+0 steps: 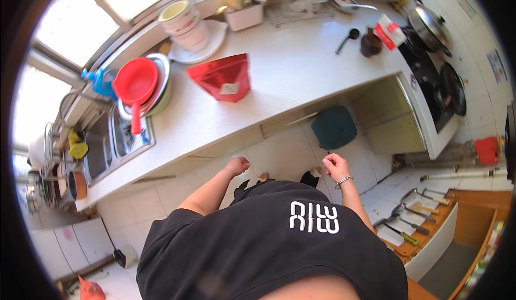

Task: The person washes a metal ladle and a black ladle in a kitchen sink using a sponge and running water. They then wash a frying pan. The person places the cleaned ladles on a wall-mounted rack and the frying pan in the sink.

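My left hand [238,166] hangs in the air over the tiled floor, loosely curled, in front of the counter's edge. To the right, my right hand [335,167] is raised with its fingers curled and a bracelet on the wrist, just below a dark green stool seat [334,127]. Neither hand visibly holds or touches a thing. On the white countertop [282,74] stands a red foil stand-up pouch [225,76] with a small pale label. A black ladle [348,40] lies farther right, beside a dark brown jug [370,43] and a red and white packet [389,32].
At the left, a red plastic dipper [136,80] rests on stacked basins beside the double sink [117,139]. Stacked bowls [185,24] and a utensil holder [244,17] line the window side. A stove [429,86] is at right; spatulas [411,223] lie on an orange-brown surface below.
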{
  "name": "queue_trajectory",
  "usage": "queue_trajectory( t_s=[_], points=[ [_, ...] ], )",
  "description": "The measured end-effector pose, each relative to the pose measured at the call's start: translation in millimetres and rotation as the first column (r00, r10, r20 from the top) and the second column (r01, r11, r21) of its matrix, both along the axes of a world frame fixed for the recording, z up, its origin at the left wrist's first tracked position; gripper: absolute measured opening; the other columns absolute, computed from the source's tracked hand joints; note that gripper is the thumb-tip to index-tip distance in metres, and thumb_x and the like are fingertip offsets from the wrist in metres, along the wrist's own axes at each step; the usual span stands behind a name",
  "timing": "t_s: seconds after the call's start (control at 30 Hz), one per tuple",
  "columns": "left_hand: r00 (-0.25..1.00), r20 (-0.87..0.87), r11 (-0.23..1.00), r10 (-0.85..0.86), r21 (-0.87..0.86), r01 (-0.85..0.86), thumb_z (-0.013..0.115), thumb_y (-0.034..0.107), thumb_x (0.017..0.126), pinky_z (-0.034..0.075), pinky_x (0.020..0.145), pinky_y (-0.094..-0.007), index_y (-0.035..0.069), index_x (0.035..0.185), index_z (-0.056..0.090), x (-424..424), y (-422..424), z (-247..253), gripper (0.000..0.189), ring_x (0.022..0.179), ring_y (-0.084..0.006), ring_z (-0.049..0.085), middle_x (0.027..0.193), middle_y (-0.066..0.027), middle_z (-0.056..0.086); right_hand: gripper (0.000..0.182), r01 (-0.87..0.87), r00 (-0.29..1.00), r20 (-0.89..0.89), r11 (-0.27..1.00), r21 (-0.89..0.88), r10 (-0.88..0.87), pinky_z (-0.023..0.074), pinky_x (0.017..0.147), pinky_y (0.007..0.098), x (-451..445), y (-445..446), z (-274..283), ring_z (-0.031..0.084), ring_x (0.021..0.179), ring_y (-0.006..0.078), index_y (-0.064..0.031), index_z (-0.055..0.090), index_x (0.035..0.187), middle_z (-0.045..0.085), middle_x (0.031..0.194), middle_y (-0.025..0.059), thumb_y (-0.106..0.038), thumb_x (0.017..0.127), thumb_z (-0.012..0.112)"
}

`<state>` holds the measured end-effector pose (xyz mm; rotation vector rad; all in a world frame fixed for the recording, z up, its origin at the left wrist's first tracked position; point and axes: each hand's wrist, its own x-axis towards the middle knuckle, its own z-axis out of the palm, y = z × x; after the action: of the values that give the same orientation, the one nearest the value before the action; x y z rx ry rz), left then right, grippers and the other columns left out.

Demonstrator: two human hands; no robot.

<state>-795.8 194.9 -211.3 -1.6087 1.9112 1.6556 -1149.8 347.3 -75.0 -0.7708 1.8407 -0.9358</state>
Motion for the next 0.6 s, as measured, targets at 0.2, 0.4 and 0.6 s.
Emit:
queue_trajectory(
  t_s=[0.2, 0.4, 0.6],
  points=[
    [0.855, 0.031, 0.846, 0.517, 0.13, -0.516, 0.055, 0.024, 0.083, 0.046, 0.058, -0.0284, 0.005, 0.098, 0.06, 118.8, 17.5, 6.0, 0.024, 0.068, -0.0137, 0.06, 0.082, -0.0048, 0.064, 0.017, -0.265, 0.888, -0.403, 0.963, -0.051, 0.223, 0.0453, 0.051, 0.0285, 17.8, -83.3, 18.8, 0.058, 0.055, 0.0137, -0.0052, 0.061, 0.079, 0.061, 0.065, 0.0064, -0.023, 0.079, 0.062],
    [0.715, 0.066, 0.68, 0.696, 0.26, -0.686, 0.052, 0.025, 0.086, 0.047, 0.061, -0.0315, 0.007, 0.103, 0.055, 136.2, 54.9, 10.7, 0.024, 0.075, -0.016, 0.062, 0.086, -0.005, 0.064, 0.026, -0.038, 0.858, -0.513, 0.999, 0.019, 0.043, 0.0478, 0.063, 0.0325, -56.5, -205.5, 58.1, 0.061, 0.066, 0.0221, -0.0064, 0.064, 0.088, 0.064, 0.075, 0.0104, -0.031, 0.08, 0.059],
    [0.598, 0.006, 0.576, 0.801, 0.265, -0.774, 0.052, 0.026, 0.087, 0.047, 0.065, -0.0323, 0.007, 0.108, 0.053, 115.9, 59.2, 8.8, 0.028, 0.08, -0.0169, 0.06, 0.092, -0.0063, 0.062, 0.044, 0.079, 0.677, -0.736, 0.993, 0.089, 0.011, 0.048, 0.078, 0.0369, -153.9, -324.2, 39.2, 0.058, 0.096, 0.027, -0.0047, 0.057, 0.105, 0.061, 0.103, 0.0147, -0.041, 0.081, 0.055]
  ],
)
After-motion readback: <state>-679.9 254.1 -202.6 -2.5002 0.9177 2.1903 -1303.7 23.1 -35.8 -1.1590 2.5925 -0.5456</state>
